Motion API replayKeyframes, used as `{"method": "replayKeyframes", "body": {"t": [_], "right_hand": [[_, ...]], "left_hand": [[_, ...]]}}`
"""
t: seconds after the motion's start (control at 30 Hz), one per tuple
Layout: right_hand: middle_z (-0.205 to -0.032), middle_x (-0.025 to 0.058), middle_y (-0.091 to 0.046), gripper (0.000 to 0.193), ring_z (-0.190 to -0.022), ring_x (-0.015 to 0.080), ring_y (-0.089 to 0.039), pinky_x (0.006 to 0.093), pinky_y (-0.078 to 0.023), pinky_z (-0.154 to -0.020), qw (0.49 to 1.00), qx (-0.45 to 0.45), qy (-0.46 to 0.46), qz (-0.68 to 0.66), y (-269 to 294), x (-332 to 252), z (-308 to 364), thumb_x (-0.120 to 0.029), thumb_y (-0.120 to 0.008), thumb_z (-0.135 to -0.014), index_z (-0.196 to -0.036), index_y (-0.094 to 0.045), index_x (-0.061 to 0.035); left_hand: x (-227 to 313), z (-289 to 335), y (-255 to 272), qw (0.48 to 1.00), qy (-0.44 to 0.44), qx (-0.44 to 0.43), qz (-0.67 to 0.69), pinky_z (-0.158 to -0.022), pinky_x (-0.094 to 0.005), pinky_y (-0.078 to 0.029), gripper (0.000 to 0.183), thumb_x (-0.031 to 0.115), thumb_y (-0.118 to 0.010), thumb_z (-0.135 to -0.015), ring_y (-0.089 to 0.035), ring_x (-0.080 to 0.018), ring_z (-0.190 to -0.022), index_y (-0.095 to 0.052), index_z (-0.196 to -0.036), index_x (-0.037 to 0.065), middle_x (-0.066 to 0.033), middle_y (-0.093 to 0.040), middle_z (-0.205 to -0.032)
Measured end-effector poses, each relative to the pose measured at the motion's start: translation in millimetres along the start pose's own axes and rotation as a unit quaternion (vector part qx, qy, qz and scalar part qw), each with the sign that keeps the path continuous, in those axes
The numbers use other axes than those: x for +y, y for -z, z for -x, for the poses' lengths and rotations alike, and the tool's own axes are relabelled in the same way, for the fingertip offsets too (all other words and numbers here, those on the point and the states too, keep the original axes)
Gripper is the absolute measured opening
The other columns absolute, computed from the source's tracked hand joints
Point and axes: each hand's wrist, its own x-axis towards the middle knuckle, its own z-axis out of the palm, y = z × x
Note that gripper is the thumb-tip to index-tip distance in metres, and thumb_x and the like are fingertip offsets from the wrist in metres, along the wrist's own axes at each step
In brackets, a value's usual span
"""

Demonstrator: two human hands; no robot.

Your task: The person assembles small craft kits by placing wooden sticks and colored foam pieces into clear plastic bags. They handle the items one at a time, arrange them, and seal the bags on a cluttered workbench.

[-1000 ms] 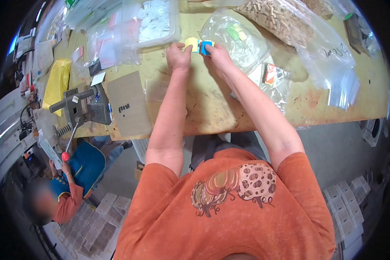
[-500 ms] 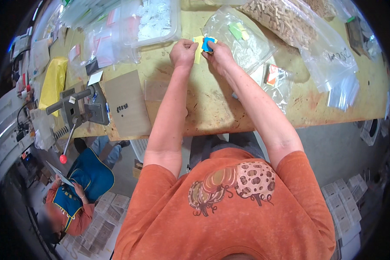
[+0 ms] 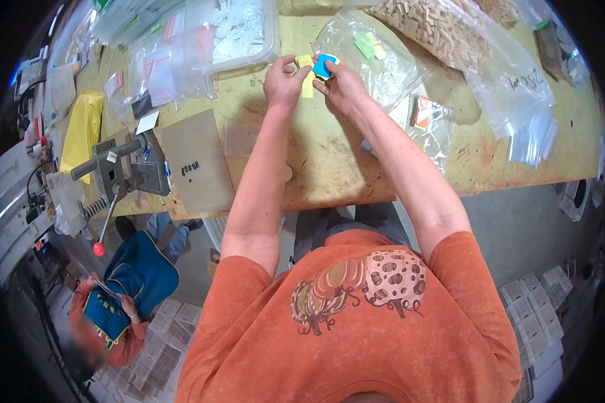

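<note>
Head: hands (image 3: 286,82) shifted slightly left.

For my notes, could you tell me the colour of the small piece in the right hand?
Bright blue piece, head view.

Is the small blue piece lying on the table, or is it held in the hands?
Held. The blue piece sits between the right hand fingertips, beside the yellow piece at the left hand, above the wooden table.
</note>
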Motion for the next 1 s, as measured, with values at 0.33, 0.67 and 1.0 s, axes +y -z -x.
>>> {"method": "replayKeyframes", "body": {"t": [0.33,0.67,1.0], "right_hand": [[-0.108,0.0,-0.061,0.022,-0.098,0.012,-0.057,0.0345,-0.048,-0.083,1.0,-0.019,-0.001,-0.013,4,-1,4,-0.02,-0.044,-0.097,-0.113,-0.056,-0.0111],[-0.108,0.013,-0.06,0.029,-0.094,0.0231,-0.063,0.0373,-0.057,-0.08,0.995,-0.029,-0.054,0.073,9,-14,5,-0.019,-0.04,-0.099,-0.118,-0.048,0.0015],[-0.103,0.0168,-0.058,0.034,-0.088,0.025,-0.064,0.0376,-0.058,-0.082,0.979,-0.137,-0.123,0.092,-11,-23,49,-0.02,-0.048,-0.097,-0.114,-0.047,0.0096]], "left_hand": [[30,13,9,0.964,0.075,-0.091,0.237,-0.072,-0.028,-0.05,0.036,0.017,-0.073,-0.079,-0.06,-0.0131,-0.082,-0.06,-0.107,0.0,-0.0064,-0.063,-0.093],[38,13,36,0.899,0.206,-0.197,0.332,-0.074,-0.0249,-0.048,0.034,0.016,-0.071,-0.084,-0.059,-0.0112,-0.089,-0.055,-0.109,0.0,-0.0065,-0.063,-0.099],[55,60,27,0.94,0.09,-0.152,0.291,-0.056,-0.0231,-0.053,0.023,0.004,-0.068,-0.082,-0.061,-0.0089,-0.073,-0.056,-0.101,0.001,-0.0065,-0.065,-0.087]]}}
